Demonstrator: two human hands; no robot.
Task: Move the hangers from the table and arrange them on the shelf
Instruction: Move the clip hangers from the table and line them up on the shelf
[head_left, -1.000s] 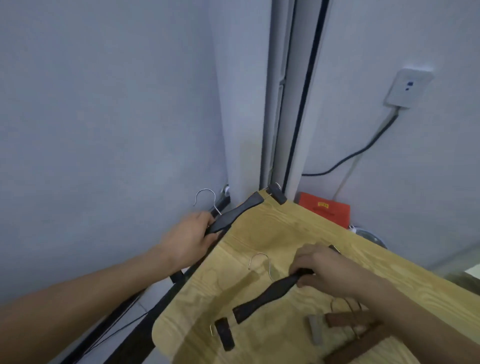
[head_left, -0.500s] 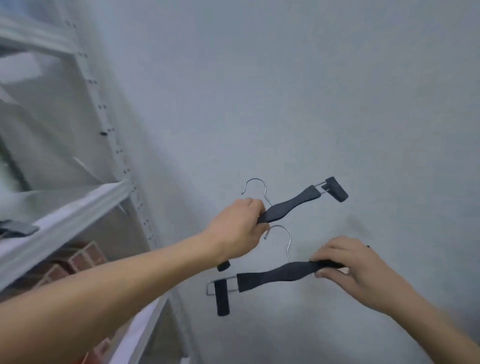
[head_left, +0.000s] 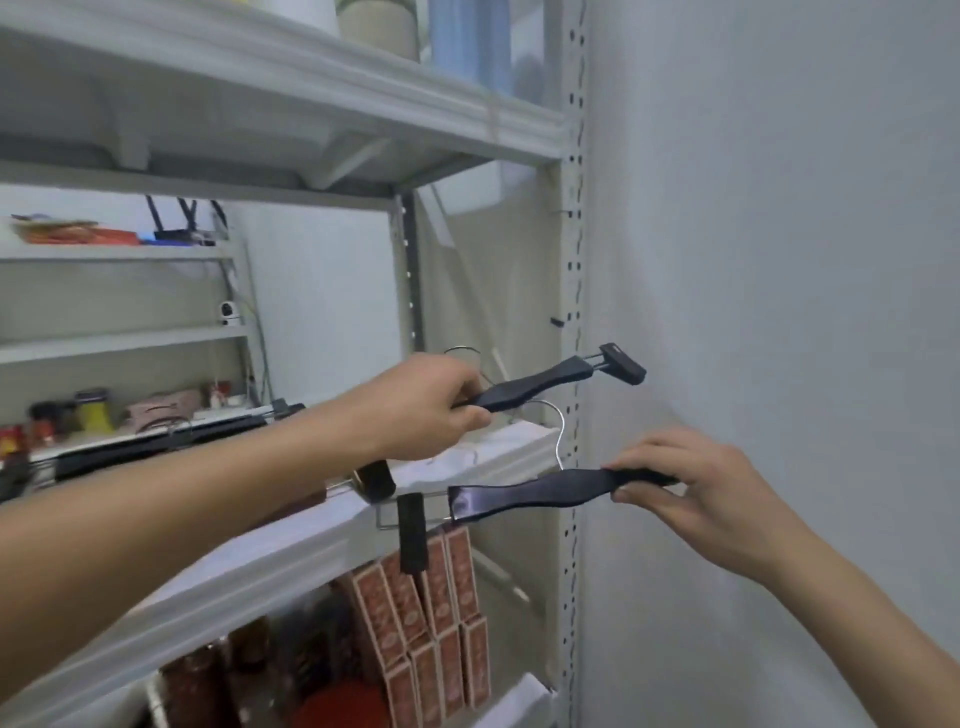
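My left hand (head_left: 423, 410) grips the middle of a black clip hanger (head_left: 545, 383) and holds it in the air just above the front right end of the white metal shelf (head_left: 291, 535). Its far clip reaches the shelf's perforated upright (head_left: 573, 291). My right hand (head_left: 696, 486) pinches the right end of a second black clip hanger (head_left: 524, 496), level and a little lower, in front of the shelf's edge. That hanger's wire hook rises behind my left hand and its left clip hangs down.
Further back on the same shelf lie other dark hangers (head_left: 171, 434) and small items. Red patterned boxes (head_left: 436, 623) stand on the level below. A higher shelf board (head_left: 322, 88) carries containers. A plain grey wall (head_left: 779, 260) fills the right side.
The view has swung from the wooden table to the shelf unit. Both hands lifted their hangers off the table and carried them left, up to the shelf's front right corner.
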